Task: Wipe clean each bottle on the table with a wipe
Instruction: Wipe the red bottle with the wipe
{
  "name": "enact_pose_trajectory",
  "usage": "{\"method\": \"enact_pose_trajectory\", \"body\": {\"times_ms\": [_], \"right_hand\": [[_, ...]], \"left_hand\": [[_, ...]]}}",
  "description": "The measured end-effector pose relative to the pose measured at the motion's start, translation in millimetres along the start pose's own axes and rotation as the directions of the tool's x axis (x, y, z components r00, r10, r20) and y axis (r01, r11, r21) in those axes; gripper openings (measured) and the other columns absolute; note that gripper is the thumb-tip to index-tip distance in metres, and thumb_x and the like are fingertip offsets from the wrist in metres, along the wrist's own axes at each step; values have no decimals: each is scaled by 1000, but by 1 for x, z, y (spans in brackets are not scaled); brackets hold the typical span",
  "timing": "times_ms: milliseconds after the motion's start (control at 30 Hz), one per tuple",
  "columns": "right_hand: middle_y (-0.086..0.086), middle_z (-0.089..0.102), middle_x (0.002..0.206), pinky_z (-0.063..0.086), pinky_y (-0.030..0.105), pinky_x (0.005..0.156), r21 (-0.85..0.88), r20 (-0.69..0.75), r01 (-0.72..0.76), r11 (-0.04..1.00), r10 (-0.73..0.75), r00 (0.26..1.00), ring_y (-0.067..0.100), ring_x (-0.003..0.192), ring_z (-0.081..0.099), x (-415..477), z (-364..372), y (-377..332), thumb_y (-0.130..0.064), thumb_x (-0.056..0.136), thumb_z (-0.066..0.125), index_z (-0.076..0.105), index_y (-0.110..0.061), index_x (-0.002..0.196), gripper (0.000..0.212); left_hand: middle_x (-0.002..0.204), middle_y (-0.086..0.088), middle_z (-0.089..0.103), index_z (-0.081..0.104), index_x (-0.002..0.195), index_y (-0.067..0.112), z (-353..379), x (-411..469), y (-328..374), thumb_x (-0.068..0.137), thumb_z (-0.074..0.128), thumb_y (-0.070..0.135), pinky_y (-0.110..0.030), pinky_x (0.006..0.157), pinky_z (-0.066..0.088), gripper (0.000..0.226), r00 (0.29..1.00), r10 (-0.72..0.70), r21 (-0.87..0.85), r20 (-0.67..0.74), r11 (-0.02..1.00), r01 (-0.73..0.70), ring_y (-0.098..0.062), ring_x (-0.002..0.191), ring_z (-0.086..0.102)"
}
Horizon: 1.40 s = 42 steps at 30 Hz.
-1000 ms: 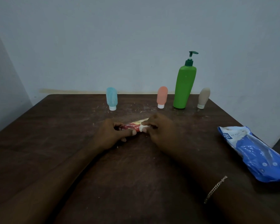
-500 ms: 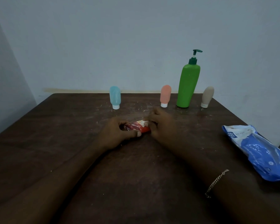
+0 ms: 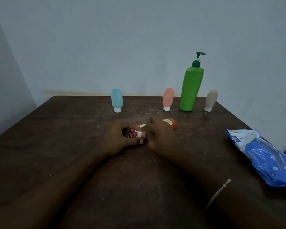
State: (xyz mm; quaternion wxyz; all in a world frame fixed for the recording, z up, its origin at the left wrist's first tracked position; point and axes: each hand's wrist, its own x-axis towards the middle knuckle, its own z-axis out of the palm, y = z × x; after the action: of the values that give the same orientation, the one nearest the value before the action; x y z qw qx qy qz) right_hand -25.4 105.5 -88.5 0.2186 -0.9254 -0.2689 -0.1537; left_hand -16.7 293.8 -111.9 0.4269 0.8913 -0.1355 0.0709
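The table (image 3: pixel 73 162) fills the lower frame. The blue wipe pack (image 3: pixel 262 159) lies at the right edge, well apart from both hands.

The green pump bottle (image 3: pixel 191 90) stands upright at the back, right of centre. It is in a row with the blue bottle (image 3: pixel 117 100), pink bottle (image 3: pixel 168 99) and beige bottle (image 3: pixel 210 100), all cap-down and untouched.

The left hand (image 3: pixel 117 141) grips the left end of the red bottle (image 3: pixel 172 123), which lies on its side at frame centre. The right hand (image 3: pixel 162 138) is curled over the bottle's middle and presses a small white wipe (image 3: pixel 139 133) against it.

Change: half a second ago the hands hid nearly the whole bottle. Now its red right end projects beyond the right hand. The wipe has probably travelled along the body, so a wiping stroke is in progress. Four bottles appear to remain.
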Motion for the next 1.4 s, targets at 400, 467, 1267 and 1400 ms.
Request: {"method": "enact_pose_trajectory", "body": {"times_ms": [400,467,1267,1400], "right_hand": [[-8,55,97,40,21,70,12,-58,5,1000,-4,998,14,90,56,-6,-6,25,-13,85,69,74,-16,108,24],[-2,62,98,44,24,72,8,-117,-63,998,64,991,17,91,60,1,-13,38,-14,85,70,75,-15,105,21],[-3,60,99,41,18,70,22,-142,-79,997,81,987,10,89,56,6,-10,49,-18,88,67,73,-16,106,19],[-1,60,92,46,27,68,34,-136,-96,995,99,986,13,82,56,-5,-15,58,-21,86,71,75,-15,102,18]], "left_hand": [[107,16,70,66,124,34,0,6,-11,67,83,58,-29,80,57,64,999,-22,67,25,998,20,-2,91,64],[111,15,69,64,128,33,1,7,-11,66,82,60,-25,80,54,70,999,-29,65,32,998,27,-3,94,64],[117,14,68,61,133,32,0,13,-18,65,82,61,-28,82,56,77,997,-51,51,60,998,48,-6,97,64],[104,21,65,61,132,33,0,12,-15,68,83,55,-23,75,52,71,998,-47,44,50,998,45,-4,93,63]]}}
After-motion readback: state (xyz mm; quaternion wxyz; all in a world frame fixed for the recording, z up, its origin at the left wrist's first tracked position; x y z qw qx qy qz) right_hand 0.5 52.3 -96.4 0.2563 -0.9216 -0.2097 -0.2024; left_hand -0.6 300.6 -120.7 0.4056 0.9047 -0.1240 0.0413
